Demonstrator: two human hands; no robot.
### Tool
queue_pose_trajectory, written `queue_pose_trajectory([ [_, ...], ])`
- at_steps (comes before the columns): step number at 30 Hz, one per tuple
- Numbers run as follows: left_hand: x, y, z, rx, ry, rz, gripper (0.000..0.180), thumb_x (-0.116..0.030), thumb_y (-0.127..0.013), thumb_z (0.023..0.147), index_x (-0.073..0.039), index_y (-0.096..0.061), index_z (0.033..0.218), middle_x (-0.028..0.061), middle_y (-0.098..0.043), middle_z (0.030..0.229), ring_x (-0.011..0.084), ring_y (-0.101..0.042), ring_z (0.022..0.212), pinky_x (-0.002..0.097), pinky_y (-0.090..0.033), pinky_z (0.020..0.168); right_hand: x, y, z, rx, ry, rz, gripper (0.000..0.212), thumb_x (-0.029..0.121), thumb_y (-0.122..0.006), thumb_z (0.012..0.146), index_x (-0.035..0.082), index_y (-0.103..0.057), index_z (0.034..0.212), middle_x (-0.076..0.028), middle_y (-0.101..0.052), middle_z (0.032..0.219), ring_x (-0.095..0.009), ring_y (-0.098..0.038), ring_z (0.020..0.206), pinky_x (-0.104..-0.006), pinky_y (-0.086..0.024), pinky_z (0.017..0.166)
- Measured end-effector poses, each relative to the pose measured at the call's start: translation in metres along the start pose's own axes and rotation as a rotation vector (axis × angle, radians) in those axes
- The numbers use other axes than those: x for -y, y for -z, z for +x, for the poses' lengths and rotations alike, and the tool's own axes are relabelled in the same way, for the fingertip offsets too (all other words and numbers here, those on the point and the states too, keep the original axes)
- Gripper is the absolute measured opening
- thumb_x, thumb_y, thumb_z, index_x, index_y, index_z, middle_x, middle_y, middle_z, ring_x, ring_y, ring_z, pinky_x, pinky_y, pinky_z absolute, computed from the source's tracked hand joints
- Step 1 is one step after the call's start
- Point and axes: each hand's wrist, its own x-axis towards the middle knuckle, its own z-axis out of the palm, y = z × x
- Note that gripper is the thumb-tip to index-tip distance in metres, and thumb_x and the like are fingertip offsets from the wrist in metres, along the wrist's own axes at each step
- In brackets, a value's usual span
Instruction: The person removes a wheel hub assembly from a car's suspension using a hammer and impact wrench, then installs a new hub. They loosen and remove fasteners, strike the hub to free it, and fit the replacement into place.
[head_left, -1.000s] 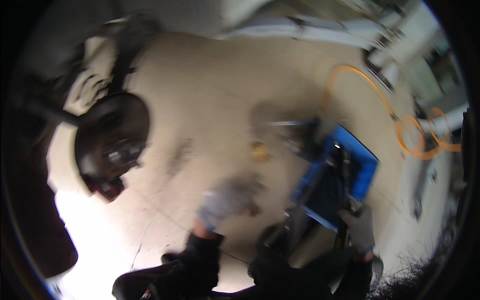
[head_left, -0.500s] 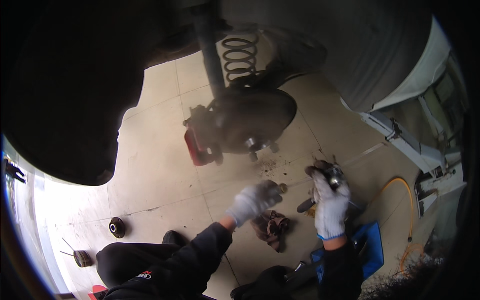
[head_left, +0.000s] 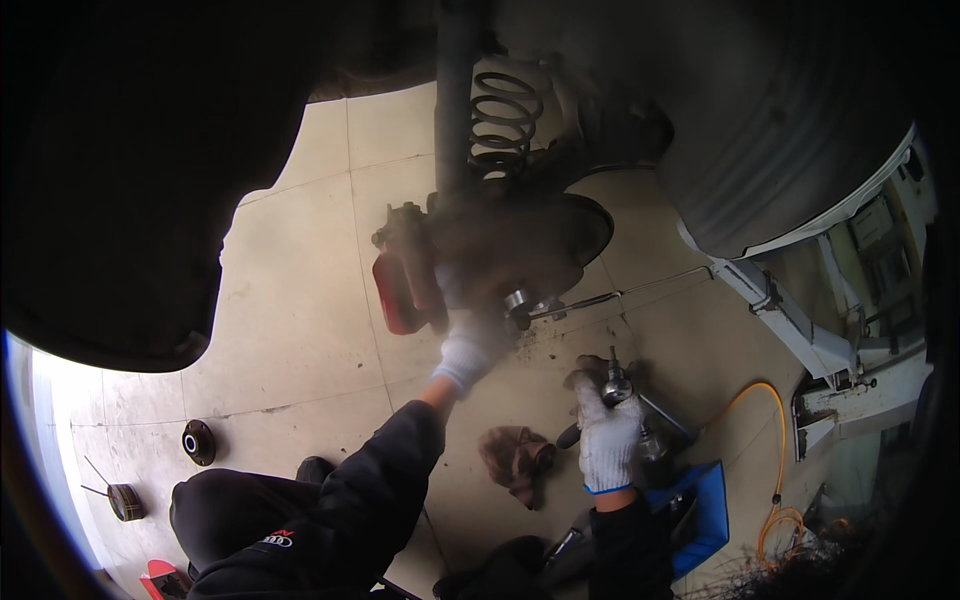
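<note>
Left hand (head_left: 476, 348), moved up since the earlier frame to the brake disc's (head_left: 565, 228) lower edge; fingers blurred, grip indeterminable. Right hand (head_left: 610, 440), below the disc, encloses a metal-nosed tool (head_left: 617, 387), partly glove-hidden.

Free room left of caliper (head_left: 392, 295)

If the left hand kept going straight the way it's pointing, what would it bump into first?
Probably the shiny hub of the dark brake disc. The left hand is blurred and depth is unclear, so it may already be touching.
</note>
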Motion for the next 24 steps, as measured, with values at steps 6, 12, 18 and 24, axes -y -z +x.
queue_pose_trajectory([
  [6,-0.001,0.016,-0.027,0.061,0.192,-0.173,0.054,-0.055,-0.066,0.090,-0.007,-0.074,0.113,0.0151,-0.077,0.095,0.0343,-0.073,0.093,0.0406,-0.057,0.084,-0.020,-0.001,0.006,0.153,-0.086,-0.138,0.017,0.009,-0.074,0.094,0.001,-0.067,0.108,-0.003,-0.069,0.084,-0.009,-0.063,0.074,-0.0241,-0.052,0.064],
  [12,-0.023,0.042,-0.040,-0.018,0.248,0.120,0.034,-0.040,-0.063,0.089,-0.013,-0.075,0.105,0.0149,-0.075,0.093,0.0362,-0.073,0.090,0.0446,-0.058,0.080,-0.027,-0.008,0.016,0.250,0.229,-0.245,0.028,0.022,-0.079,0.091,-0.002,-0.066,0.098,-0.008,-0.071,0.083,-0.017,-0.067,0.074,-0.0312,-0.055,0.069],
  [18,-0.030,0.044,-0.050,-0.089,0.300,0.103,0.032,-0.040,-0.063,0.089,-0.016,-0.075,0.106,0.0140,-0.076,0.094,0.0363,-0.073,0.087,0.0447,-0.059,0.077,0.006,-0.022,0.022,0.204,0.374,-0.496,0.033,0.029,-0.081,0.088,0.000,-0.066,0.091,-0.009,-0.069,0.078,-0.019,-0.067,0.068,-0.0338,-0.054,0.066],
  [24,-0.015,0.037,-0.057,-0.220,0.184,-0.075,0.032,-0.033,-0.075,0.085,-0.012,-0.075,0.108,0.0137,-0.076,0.096,0.0299,-0.074,0.087,0.0380,-0.058,0.078,0.007,-0.034,0.019,0.170,0.279,-0.563,0.025,0.024,-0.080,0.089,0.003,-0.067,0.087,-0.004,-0.068,0.076,-0.011,-0.058,0.068,-0.0296,-0.049,0.067],
])
